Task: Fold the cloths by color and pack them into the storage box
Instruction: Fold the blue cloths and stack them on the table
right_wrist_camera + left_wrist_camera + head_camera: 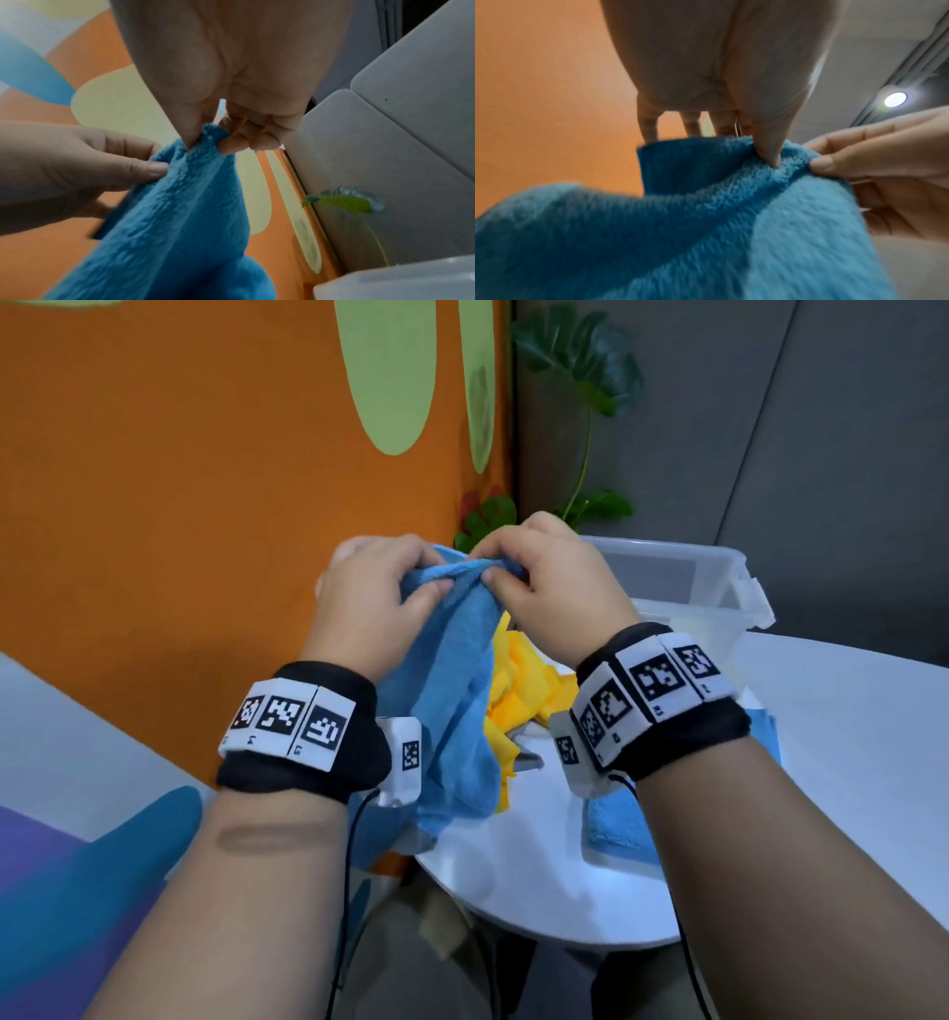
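Hands are meeting at chest height above the near rim of the bench: the left hand and the right hand are each pinching the top edge of one blue cloth, thumbs in front, fingers curling behind, knuckles almost touching. In the left wrist view the left thumb is pressing into the fleece while the four fingers are hooking over the hem behind it; in the right wrist view the right hand is clamping a bunched corner between thumb and curled fingers. Both wrists are angling inward, each wearing a black band with printed markers.

The held cloth is hanging free, its lower edge draping past the round bench toward the floor. Behind it a crumpled yellow cloth is lying on the bench, one heap as far as can be told. A second blue cloth is lying flat under the right forearm, near the front rim. One clear storage box is standing open at the far side, just beyond the yellow heap. Bare bench surface is stretching to the right of the box. An orange wall is closing the left side, and a leafy plant is standing in the corner.
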The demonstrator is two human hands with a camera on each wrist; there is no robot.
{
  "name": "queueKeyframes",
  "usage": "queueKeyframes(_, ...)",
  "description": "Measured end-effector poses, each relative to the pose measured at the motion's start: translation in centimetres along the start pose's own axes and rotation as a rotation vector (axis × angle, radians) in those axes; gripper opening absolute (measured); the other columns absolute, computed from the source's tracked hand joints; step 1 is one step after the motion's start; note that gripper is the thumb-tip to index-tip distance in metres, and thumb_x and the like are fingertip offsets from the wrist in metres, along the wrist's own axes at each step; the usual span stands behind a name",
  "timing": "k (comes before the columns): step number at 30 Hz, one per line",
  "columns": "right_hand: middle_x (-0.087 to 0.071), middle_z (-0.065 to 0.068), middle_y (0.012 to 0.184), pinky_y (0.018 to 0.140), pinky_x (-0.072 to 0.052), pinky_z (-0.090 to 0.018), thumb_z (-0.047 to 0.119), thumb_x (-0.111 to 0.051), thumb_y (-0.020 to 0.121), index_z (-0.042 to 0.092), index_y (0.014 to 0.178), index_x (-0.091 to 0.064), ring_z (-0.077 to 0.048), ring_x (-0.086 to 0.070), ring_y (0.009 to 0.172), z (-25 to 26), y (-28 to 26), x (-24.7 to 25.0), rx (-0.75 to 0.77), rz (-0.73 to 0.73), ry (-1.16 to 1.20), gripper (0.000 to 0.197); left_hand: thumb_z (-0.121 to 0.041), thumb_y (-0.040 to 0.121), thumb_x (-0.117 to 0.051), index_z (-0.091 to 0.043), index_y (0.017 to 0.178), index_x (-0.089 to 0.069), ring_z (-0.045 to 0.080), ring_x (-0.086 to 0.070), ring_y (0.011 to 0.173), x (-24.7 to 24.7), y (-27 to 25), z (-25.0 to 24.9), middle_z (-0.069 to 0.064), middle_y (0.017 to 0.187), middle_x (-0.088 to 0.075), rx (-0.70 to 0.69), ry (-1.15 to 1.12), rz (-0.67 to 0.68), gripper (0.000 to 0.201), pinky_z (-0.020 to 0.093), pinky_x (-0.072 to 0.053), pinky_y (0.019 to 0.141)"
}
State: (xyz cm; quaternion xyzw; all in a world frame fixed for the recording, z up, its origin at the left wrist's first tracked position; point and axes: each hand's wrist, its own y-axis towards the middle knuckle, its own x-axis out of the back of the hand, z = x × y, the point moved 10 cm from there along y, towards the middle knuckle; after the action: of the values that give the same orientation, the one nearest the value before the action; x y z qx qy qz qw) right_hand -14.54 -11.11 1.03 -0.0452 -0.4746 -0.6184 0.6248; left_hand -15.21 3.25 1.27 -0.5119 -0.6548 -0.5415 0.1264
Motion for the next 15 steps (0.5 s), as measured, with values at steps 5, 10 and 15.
queueKeyframes(5,-0.047,0.004,0.087,0.072,-0.043,-0.034,0.036,-0.064,0.085,0.028,0.082,-0.055,-0.016,-0.049,0.081,-0.9,-1.2,0.8,-0.013,0.143,-0.258,0.013,-0.033,0.086,-0.064,-0.036,0.083,-0.060,0.019,-0.057,0.092,3.5,1.2,-1.8,-0.018,0.079,-0.058,-0.002,-0.048,-0.097,0.005,0.042,-0.046,0.084)
queueKeyframes(10,-0.041,0.006,0.068,0.051,-0.026,-0.030,0.034,-0.055,0.091,0.025,0.062,-0.039,-0.009,-0.039,0.059,-3.2,-1.8,3.3,-0.169,0.115,-0.335,0.035,-0.028,0.086,-0.064,-0.030,0.085,-0.063,0.010,-0.058,0.090,5.8,2.6,-3.9,-0.015,0.086,-0.062,-0.005,-0.112,-0.177,0.003,0.034,-0.048,0.083)
queueKeyframes(15,-0.044,-0.001,0.081,0.063,-0.036,-0.031,0.033,-0.050,0.094,0.020,0.073,-0.047,-0.022,-0.049,0.072,-5.2,-2.6,5.2,-0.304,0.112,-0.375,0.025,-0.025,0.088,-0.062,-0.026,0.095,-0.068,0.008,-0.055,0.092,8.0,4.4,-5.7,-0.011,0.094,-0.063,-0.004,-0.115,-0.269,0.009,0.024,-0.042,0.083)
